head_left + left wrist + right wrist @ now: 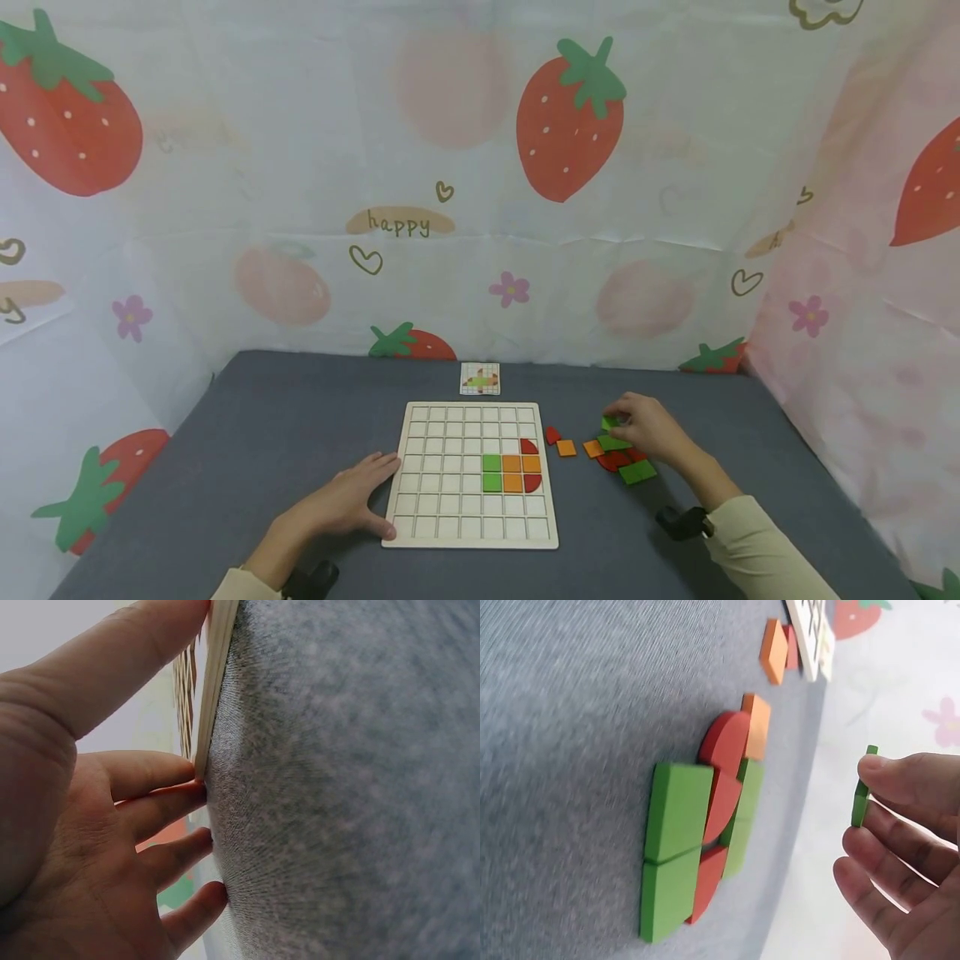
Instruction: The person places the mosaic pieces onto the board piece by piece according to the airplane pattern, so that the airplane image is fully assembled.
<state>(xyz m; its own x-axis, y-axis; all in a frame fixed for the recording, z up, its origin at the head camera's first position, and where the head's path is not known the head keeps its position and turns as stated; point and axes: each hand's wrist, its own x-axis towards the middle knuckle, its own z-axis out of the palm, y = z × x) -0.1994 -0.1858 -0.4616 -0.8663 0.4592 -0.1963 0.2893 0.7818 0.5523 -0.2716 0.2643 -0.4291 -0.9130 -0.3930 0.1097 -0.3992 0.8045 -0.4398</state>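
Note:
A pale wooden grid board [442,505] lies on the table, with green, orange and red tiles in several cells on its right side. My left hand [348,497] rests along the board's left edge, fingers extended; in the left wrist view its thumb and index fingertip touch the board's rim [214,682]. Above the loose tiles, my right hand [645,427] pinches a thin green tile [862,787] between thumb and fingers. Beneath it lie green tiles [679,814], red rounded tiles [725,741] and an orange tile [757,726], close together or touching.
A small pattern card [480,378] lies beyond the board's far edge. Between board and pile sit an orange square [566,448] and a red rounded tile [552,435]. The grey cloth-covered table [300,417] meets a strawberry-printed curtain [480,275] at its back.

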